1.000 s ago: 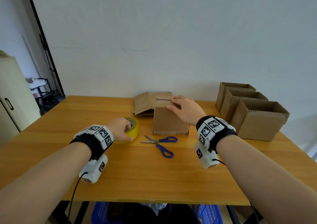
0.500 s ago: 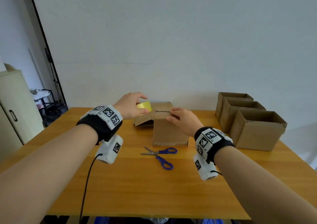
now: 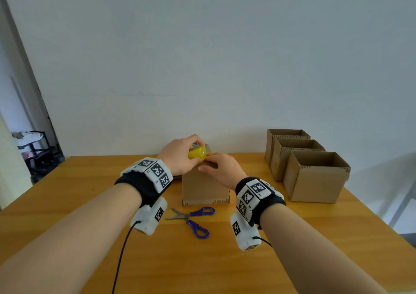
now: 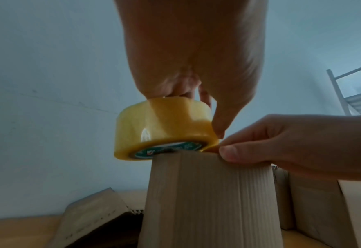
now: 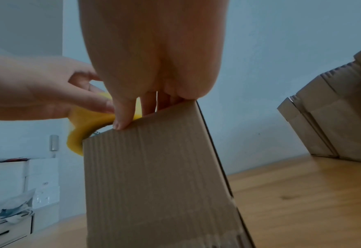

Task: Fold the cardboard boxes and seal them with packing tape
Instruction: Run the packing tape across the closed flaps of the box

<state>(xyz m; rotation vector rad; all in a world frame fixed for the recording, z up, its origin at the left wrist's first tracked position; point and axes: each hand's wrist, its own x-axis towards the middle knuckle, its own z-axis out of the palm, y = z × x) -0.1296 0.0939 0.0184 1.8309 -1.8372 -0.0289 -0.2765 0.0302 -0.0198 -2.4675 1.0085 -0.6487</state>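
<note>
A folded cardboard box (image 3: 204, 188) stands upright at the table's middle. My left hand (image 3: 180, 158) grips a yellow packing tape roll (image 3: 197, 153) and holds it on the box's top at the left edge. In the left wrist view the tape roll (image 4: 164, 127) rests tilted on the box (image 4: 207, 201), with my fingers through its core. My right hand (image 3: 221, 170) lies on the box top and pinches the tape's loose end (image 4: 214, 147) between thumb and forefinger. The box's top flaps are hidden under both hands.
Blue-handled scissors (image 3: 193, 217) lie open on the wooden table (image 3: 90, 203) just in front of the box. Three open cardboard boxes (image 3: 315, 176) stand in a row at the right. Flattened cardboard (image 4: 94, 214) lies behind the box on the left.
My left hand has lifted the tape roll off the table and carried it onto the box top. My right hand has shifted from holding the flaps to pinching at the roll's edge.
</note>
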